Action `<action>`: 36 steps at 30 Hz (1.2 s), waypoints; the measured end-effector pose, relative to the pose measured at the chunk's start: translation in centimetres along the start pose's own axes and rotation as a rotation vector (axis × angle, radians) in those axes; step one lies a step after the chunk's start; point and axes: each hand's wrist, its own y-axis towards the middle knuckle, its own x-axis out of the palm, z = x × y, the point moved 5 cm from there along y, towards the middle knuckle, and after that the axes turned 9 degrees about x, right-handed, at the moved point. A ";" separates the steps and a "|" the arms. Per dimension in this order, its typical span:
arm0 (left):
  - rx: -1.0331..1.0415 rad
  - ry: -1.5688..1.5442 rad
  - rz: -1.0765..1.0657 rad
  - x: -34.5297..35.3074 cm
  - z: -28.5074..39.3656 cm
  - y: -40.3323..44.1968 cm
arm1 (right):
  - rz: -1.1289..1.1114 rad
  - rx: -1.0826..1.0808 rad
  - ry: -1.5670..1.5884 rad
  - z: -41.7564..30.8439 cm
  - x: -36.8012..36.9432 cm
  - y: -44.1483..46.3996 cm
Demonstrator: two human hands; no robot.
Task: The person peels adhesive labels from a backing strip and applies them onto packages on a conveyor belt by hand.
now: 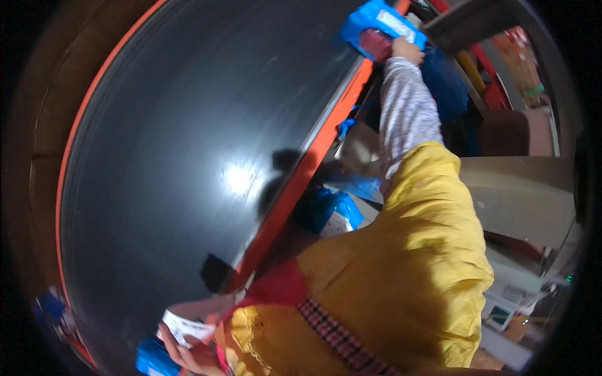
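- My right hand (409, 52) has its fingers closed on a blue parcel (365, 20), held by the orange rim (325, 135) of the black surface (182, 113), at the picture's upper end.
- I see no release there: the parcel is in my grasp, not set down.
- My left hand (199, 358), at the rim's lower end, has bent fingers against a white label (183, 328); I can't tell how firmly they grip.
- Just beside it shows a blue wrapper (152, 356).
- A loose blue bag (346, 212) sits outside the rim, untouched.

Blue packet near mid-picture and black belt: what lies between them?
In the head view, an orange rail runs between the blue packet and the black belt.
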 end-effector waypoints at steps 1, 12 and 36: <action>-0.263 -0.106 0.125 -0.1 0.2 -0.7 | 0.002 -0.041 -0.066 0.1 1.9 0.6; -0.235 -0.072 0.149 0.2 -1.6 -1.2 | -0.366 -0.381 0.208 -4.1 -5.3 -23.6; -0.386 -0.032 0.272 -16.3 -2.4 -26.6 | -2.018 -2.044 1.430 27.1 -52.3 -65.3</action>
